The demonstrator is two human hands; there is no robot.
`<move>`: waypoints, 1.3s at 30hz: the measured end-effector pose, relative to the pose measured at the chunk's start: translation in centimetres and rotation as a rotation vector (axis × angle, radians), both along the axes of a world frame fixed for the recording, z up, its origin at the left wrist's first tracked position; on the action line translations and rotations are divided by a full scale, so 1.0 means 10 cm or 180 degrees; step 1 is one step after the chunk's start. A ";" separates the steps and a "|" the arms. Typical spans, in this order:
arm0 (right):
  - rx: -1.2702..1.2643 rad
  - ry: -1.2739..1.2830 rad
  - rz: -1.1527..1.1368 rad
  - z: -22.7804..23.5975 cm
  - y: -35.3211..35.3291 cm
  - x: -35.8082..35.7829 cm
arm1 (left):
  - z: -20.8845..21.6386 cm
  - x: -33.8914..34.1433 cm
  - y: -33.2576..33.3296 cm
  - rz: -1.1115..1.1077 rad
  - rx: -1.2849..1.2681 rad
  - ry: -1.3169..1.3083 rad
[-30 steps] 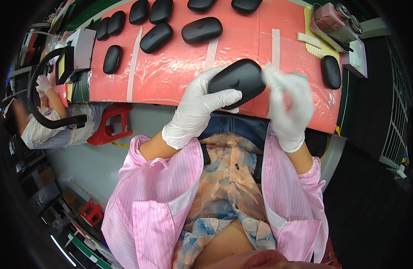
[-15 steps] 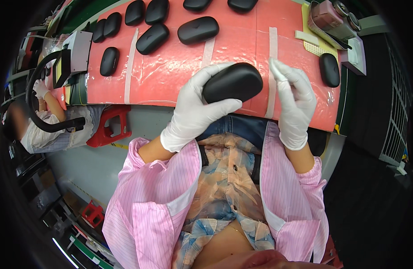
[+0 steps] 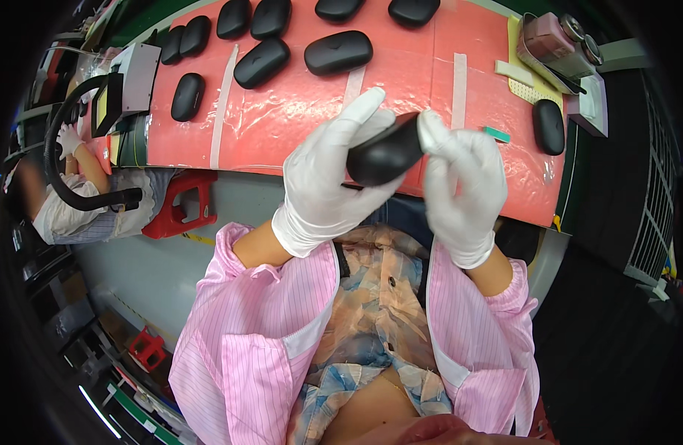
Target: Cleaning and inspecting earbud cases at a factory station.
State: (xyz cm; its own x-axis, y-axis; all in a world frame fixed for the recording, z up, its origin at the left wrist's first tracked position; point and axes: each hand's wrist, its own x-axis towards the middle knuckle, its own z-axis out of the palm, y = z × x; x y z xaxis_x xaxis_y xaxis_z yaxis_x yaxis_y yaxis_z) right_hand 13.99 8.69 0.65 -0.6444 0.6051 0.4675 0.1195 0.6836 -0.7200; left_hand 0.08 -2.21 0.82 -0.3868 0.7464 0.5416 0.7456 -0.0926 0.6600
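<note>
My left hand (image 3: 323,178), in a white glove, grips a smooth black oval case (image 3: 388,152) above the table's near edge, thumb below and fingers spread behind it. The case is tilted, its right end raised. At that end is my gloved right hand (image 3: 464,185), its fingertips pinched together against the case's edge. Whatever the pinch holds, if anything, is too small and white to tell from the glove. Several similar black cases (image 3: 338,53) lie at the back and left, and one more black case (image 3: 548,127) lies at the far right.
A red table mat (image 3: 282,133) under clear film carries pale tape strips. Right of my hands lies a small green block (image 3: 497,134). Bottles (image 3: 553,41) stand in a holder at the back right. At left are a grey box (image 3: 137,78), black hose (image 3: 52,159), red stool (image 3: 182,204) and another person.
My right hand has moved left, its fingertips now meeting the case's edge. The left hand has turned the case so its right end tips up. The green block has come into view.
</note>
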 end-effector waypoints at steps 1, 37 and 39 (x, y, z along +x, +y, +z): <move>-0.1032 0.0060 0.0192 -0.01 0.01 0.02 | 0.03 0.01 -0.02 -0.0186 0.0160 -0.0149; 0.0265 0.0346 0.0708 0.00 0.46 -0.11 | 0.07 0.00 0.05 -0.0749 -0.0281 -0.5913; -0.0440 0.1143 0.0879 -0.06 0.55 -0.28 | 0.07 0.03 0.08 -0.0923 -0.0314 -0.5778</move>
